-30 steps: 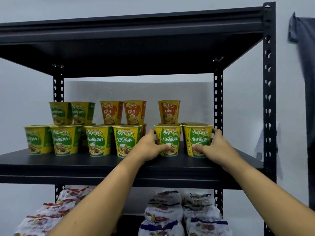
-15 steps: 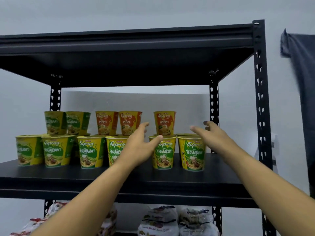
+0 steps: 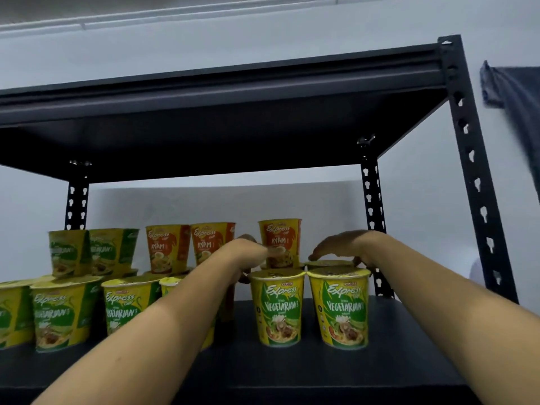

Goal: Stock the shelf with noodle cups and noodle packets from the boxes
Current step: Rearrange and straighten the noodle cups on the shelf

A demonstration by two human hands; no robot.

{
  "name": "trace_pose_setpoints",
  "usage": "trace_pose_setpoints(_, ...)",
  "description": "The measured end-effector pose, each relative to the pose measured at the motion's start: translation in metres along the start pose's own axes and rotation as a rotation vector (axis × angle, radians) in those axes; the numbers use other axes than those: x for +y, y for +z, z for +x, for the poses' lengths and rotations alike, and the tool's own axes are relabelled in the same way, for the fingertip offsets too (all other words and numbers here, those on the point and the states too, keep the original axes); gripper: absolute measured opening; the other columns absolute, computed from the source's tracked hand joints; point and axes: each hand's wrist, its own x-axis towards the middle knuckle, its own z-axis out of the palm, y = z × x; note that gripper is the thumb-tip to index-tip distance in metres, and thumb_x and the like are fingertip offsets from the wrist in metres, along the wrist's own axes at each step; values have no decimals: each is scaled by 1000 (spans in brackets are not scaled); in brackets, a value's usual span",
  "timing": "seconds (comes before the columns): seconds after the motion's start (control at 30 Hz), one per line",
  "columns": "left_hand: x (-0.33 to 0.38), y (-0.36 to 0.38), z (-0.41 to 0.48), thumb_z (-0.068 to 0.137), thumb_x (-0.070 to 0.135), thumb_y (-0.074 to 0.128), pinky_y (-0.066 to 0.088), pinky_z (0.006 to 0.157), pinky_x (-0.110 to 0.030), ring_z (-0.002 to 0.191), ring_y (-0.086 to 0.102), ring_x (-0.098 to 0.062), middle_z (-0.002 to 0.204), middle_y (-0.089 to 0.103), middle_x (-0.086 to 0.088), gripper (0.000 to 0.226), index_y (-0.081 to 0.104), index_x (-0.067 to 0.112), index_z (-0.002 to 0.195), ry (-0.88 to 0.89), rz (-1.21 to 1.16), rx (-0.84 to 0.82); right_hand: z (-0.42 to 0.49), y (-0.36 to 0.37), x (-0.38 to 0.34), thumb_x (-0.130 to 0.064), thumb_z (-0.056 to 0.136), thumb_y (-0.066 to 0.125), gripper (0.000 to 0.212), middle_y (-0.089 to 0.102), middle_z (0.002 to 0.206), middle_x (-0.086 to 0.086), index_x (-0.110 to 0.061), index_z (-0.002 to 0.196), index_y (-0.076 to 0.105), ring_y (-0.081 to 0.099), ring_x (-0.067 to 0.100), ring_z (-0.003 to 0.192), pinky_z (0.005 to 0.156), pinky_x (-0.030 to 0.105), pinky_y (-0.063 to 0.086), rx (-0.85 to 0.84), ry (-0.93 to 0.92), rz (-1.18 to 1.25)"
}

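Right hand [image 3: 340, 247] hung flat and palm-down with its fingers straight, holding nothing, just above the lid of a back-row cup [image 3: 330, 263]; whether it touched that lid could not be told. Left hand [image 3: 248, 254] reached in beside it, one finger [image 3: 276, 251] stretched across the front of the orange Ayam cup [image 3: 280, 235] that stood on the lids behind, but the rest of its fingers were hidden by the wrist, so whether it gripped that cup or was empty could not be told. As for progress, the cup side of the job looked well along: the shelf board [image 3: 292, 372] carried a front row of green Vegetarian cups, including the two at the right [image 3: 277, 308] under the hands. A second tier was stacked on their lids, with two green cups [image 3: 70, 252] at the left and two more orange cups [image 3: 168, 247] in the middle. Room seemed to remain in the upper tier at the right end. No boxes or noodle packets were in view — so how much stock remained could not be judged.
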Motion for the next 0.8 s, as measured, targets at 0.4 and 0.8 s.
trace_pose_setpoints(0.4,3,3,28,87,34,82,52,54,-32,83,67,-21,100,67,-6,53,59,12,129,-98,93,-150,-10,0,-15,-50,89,70,34,52,135,10,-30,113,59,58,32,111,104,48,51,-96,18,-128)
trace_pose_setpoints(0.8,-2,6,34,84,33,85,54,52,-28,79,73,-19,98,73,-7,49,63,11,123,-78,80,-82,-12,-1,-16,-48,90,69,27,47,136,10,-29,105,57,53,33,114,102,48,52,-106,31,-139)
